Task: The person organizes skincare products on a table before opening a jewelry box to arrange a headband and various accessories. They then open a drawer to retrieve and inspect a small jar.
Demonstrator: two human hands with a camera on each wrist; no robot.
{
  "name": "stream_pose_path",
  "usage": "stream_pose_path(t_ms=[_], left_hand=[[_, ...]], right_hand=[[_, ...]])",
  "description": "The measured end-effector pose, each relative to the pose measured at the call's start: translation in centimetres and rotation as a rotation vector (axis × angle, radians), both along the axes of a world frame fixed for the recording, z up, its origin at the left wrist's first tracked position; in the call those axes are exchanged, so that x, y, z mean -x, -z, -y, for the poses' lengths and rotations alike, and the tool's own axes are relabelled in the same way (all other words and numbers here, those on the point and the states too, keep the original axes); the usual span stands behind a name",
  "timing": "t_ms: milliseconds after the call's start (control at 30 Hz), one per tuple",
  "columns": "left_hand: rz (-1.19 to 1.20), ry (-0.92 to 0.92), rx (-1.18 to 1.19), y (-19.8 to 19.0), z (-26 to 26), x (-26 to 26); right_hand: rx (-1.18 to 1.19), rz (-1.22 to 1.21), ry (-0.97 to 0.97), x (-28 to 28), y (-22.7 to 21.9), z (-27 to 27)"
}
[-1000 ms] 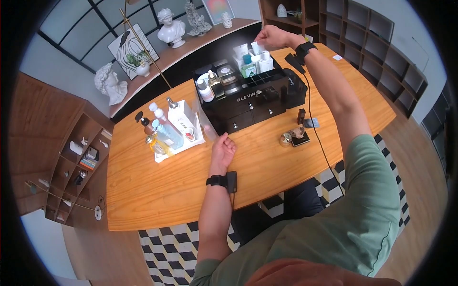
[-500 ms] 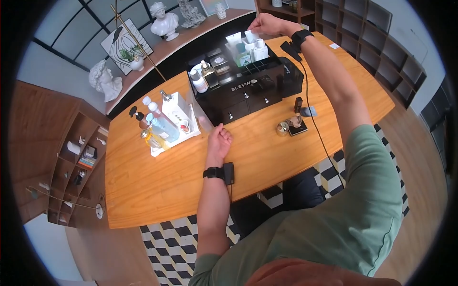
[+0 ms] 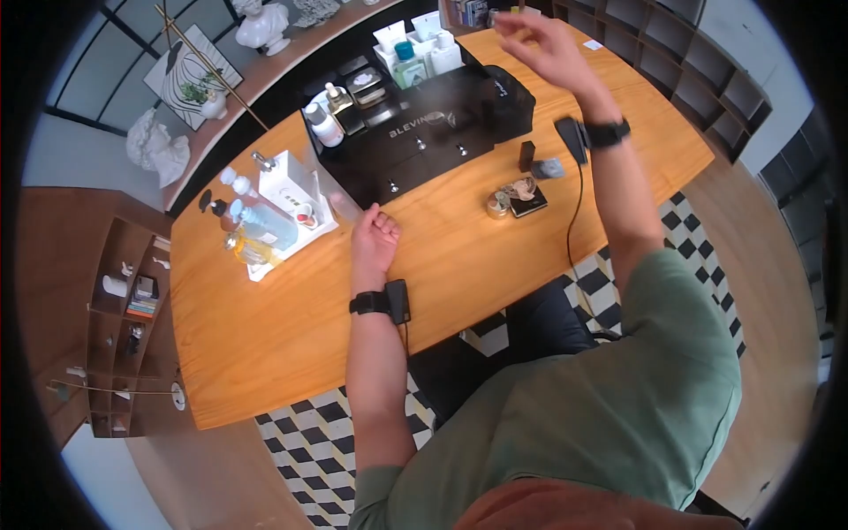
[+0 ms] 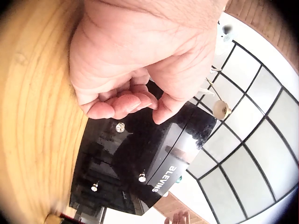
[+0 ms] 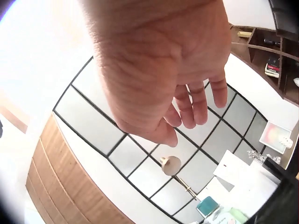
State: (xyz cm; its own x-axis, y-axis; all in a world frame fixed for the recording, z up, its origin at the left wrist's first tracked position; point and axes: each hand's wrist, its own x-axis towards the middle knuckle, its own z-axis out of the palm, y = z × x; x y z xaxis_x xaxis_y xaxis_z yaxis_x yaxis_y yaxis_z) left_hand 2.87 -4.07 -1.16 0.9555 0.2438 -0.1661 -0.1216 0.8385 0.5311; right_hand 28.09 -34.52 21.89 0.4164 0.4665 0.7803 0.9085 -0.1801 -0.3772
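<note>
My right hand [image 3: 548,53] is raised past the right end of a black cosmetics organizer [image 3: 397,150] with crystal-knobbed drawers. Its fingers are spread and hold nothing; the right wrist view shows the same hand [image 5: 163,84] with loosely bent fingers. White tubes [image 3: 427,25], a green bottle with a teal cap [image 3: 405,50] and a white bottle [image 3: 444,57] stand upright at the organizer's back right. Near its front left corner, my left hand [image 3: 375,243] rests on the wooden table, fingers loosely curled. The left wrist view shows that hand [image 4: 126,65] holding nothing.
On the left, a white tray [image 3: 256,272] carries several pump bottles and a white box. A small black box [image 3: 526,156], a gold-lidded jar [image 3: 497,207] and a black compact [image 3: 530,205] lie at the organizer's front right. A cable [image 3: 579,221] hangs from my right wrist.
My right hand has left the top of a white tube, where its fingertips were, and moved right and back with fingers opened. The head view has shifted; my left hand stays on the table.
</note>
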Motion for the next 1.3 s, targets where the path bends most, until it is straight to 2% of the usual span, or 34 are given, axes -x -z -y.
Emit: stream_pose_path(t_ms=[67,100,133,167,233,333,367,500,567,600,667,700,767,867,1000,1033,1167,1233,1300], left_hand=[[-0.015,-0.031,0.026,-0.3,0.3,0.0],[-0.016,-0.025,0.023,-0.3,0.3,0.0],[-0.016,-0.021,0.018,-0.5,0.4,0.1],[-0.008,-0.027,0.025,-0.6,0.5,0.0],[-0.025,-0.048,-0.004,-0.8,0.7,0.2],[-0.035,-0.045,-0.011,-0.7,0.5,0.2],[-0.043,-0.040,-0.004,-0.5,0.4,0.2],[0.010,0.000,0.007,0.0,-0.1,0.2],[0.019,0.003,0.005,-0.1,0.1,0.1],[0.011,0.000,-0.014,-0.2,0.1,0.2],[0.004,-0.010,-0.038,-0.5,0.2,0.4],[-0.005,-0.016,-0.041,-0.4,0.3,0.4],[-0.005,-0.038,-0.051,-0.5,0.2,0.4],[-0.030,-0.045,-0.047,-0.5,0.3,0.7],[-0.020,-0.059,-0.033,-0.4,0.3,0.3],[-0.029,-0.061,-0.043,-0.3,0.3,0.2],[-0.032,-0.053,-0.045,-0.2,0.2,0.0],[-0.025,-0.047,-0.056,-0.1,0.2,0.0],[-0.022,-0.045,-0.058,-0.1,0.2,0.1]], right_hand=[[0.035,-0.231,-0.047,2.5,3.8,3.5],[0.064,-0.278,0.029,3.4,6.3,5.0],[0.057,-0.469,0.035,4.4,8.6,6.1],[0.095,-0.506,0.063,5.3,10.8,7.3],[-0.075,-0.683,0.032,5.4,16.6,9.1],[-0.055,-0.793,0.093,6.8,19.7,10.7],[-0.008,-0.764,0.133,6.8,20.2,11.0],[0.067,-0.670,0.206,8.0,16.1,9.8],[0.125,-0.440,0.232,7.8,14.2,8.3],[0.124,-0.440,0.231,7.2,14.1,7.5],[0.238,-0.159,0.144,5.9,13.9,6.2],[0.233,-0.158,0.136,5.3,14.1,5.9],[0.475,-0.173,0.119,4.1,14.4,5.3],[0.512,-0.288,0.141,3.3,14.6,5.4],[0.339,-0.283,0.097,3.9,10.2,5.5],[0.262,-0.183,0.089,4.0,8.9,5.3],[0.181,-0.194,0.094,3.6,2.0,3.9],[-0.023,0.017,-0.020,3.9,-1.0,2.3],[-0.009,0.037,-0.032,5.1,-3.7,0.3]])
